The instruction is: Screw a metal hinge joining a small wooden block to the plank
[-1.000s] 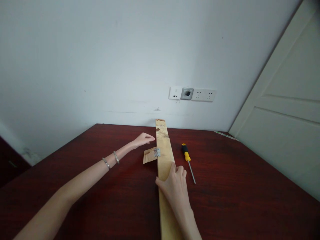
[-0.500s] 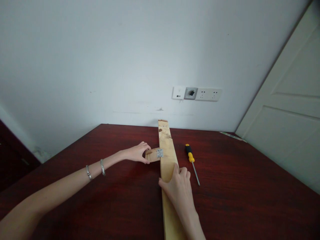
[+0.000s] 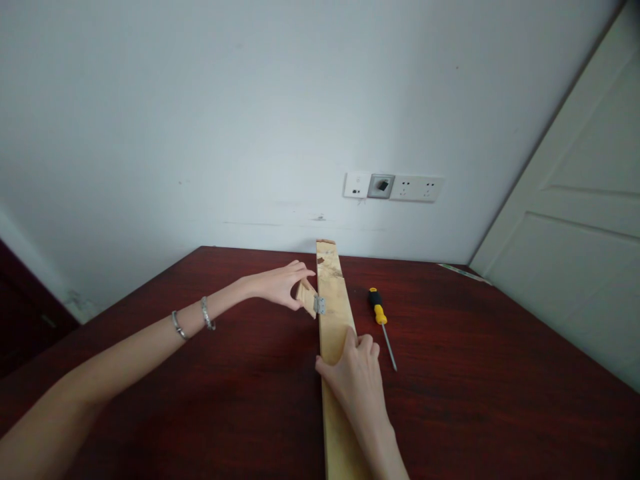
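Note:
A long pale wooden board point(image 3: 334, 293) lies on the dark red table, running from near the wall toward me. A metal hinge point(image 3: 320, 305) joins its left edge to a small wooden block point(image 3: 307, 297). Thumb and fingers of my left hand point(image 3: 283, 283) grip the block, which is tilted up from the table. My right hand point(image 3: 356, 373) is clasped across the board nearer to me, thumb at its left edge and fingers over its right side.
A screwdriver point(image 3: 381, 317) with a yellow and black handle lies right of the board, its tip toward me. Wall sockets point(image 3: 413, 189) sit above the table point(image 3: 225, 400). A thin flat strip point(image 3: 465, 273) lies at the back right corner, near a white panelled door point(image 3: 580, 233).
My left hand has risen and swung the small block upward on its hinge. My right hand and the board stay in place.

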`<state>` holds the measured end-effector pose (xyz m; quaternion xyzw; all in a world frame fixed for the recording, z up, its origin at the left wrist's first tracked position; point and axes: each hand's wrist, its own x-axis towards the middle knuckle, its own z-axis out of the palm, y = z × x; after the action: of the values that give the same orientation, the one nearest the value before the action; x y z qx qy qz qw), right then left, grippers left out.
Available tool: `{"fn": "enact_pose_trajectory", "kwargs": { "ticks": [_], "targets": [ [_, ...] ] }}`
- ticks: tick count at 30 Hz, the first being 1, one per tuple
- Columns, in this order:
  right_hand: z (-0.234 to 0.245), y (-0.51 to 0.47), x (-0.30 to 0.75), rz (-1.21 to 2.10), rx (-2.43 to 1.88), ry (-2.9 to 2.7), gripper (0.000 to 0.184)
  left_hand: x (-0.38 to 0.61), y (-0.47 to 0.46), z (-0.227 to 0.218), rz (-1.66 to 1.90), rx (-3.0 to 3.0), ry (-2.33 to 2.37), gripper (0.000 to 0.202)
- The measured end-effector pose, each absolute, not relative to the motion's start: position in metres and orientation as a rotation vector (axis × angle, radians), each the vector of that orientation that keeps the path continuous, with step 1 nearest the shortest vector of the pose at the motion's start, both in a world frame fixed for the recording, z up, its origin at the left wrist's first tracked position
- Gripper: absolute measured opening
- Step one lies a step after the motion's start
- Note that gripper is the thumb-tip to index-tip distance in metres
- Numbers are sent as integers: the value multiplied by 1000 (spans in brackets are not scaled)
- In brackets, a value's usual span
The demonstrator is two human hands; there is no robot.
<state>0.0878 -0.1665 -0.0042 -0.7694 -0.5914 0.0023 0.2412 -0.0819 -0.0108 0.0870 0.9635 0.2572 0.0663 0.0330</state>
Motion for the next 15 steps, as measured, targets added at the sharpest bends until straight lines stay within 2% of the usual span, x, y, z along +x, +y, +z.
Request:
{"fn": "enact_pose_trajectory", "kwargs": {
  "ticks": [7,11,15],
  "targets": [
    [-6,-165,87,3,-2112,-1605,44,-32,-15,78,331,2800,680,92],
    [-7,-166,87,13,-2089,-1618,47,-6,-17,63,182,2860,754,100],
    [-9,-166,86,46,-2068,-1616,49,9,-15,51,-18,2988,801,96]
  ]
}}
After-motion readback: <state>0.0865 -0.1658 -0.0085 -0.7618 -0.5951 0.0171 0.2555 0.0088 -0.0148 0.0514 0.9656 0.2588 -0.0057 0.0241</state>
